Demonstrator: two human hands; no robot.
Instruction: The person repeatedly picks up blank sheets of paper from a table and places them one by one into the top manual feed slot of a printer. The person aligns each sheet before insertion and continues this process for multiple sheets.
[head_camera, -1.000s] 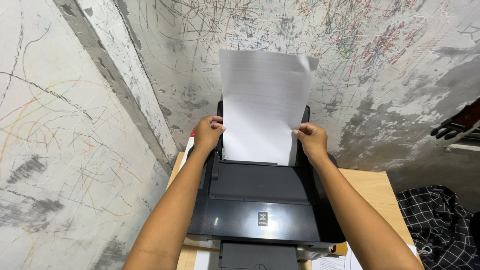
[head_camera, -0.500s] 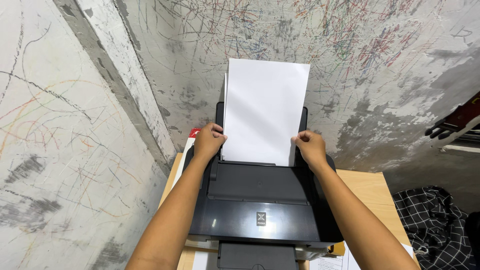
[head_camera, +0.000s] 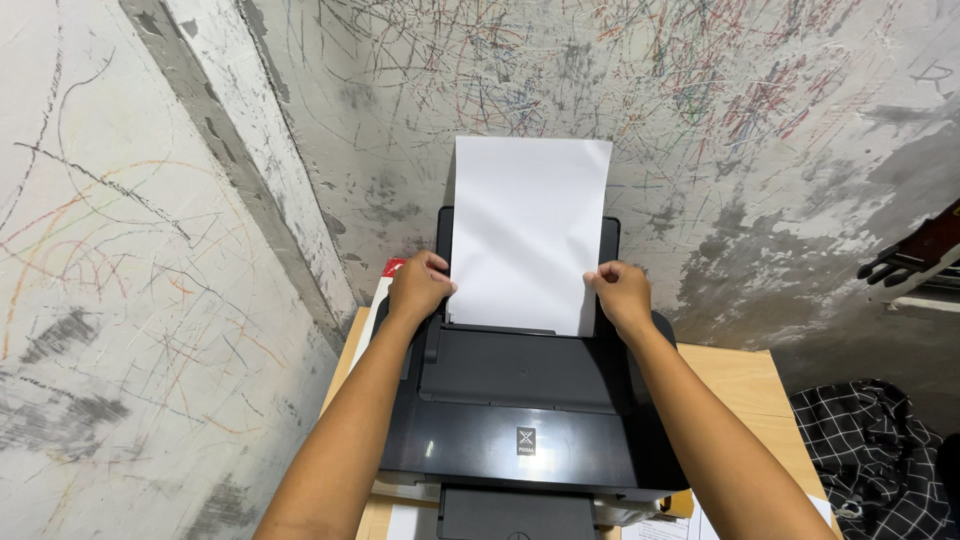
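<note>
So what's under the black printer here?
The printer sits on a light wooden table. White sheets poke out beneath its front edge. Whatever else lies under its body is covered.

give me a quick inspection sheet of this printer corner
surface: light wooden table, mostly covered by the printer.
job's things: black printer on the table; white paper standing upright in its rear feed slot.
clutter: printed sheets at the table's front edge; a red and white item behind the printer's left side, too hidden to identify.
grip: left hand holds the paper's left edge, right hand its right edge, both low by the slot.
cables: nothing seen.
surroundings: bare concrete wall covered in coloured scribbles; black checked cloth at lower right; dark object at the right edge, unclear.
</note>
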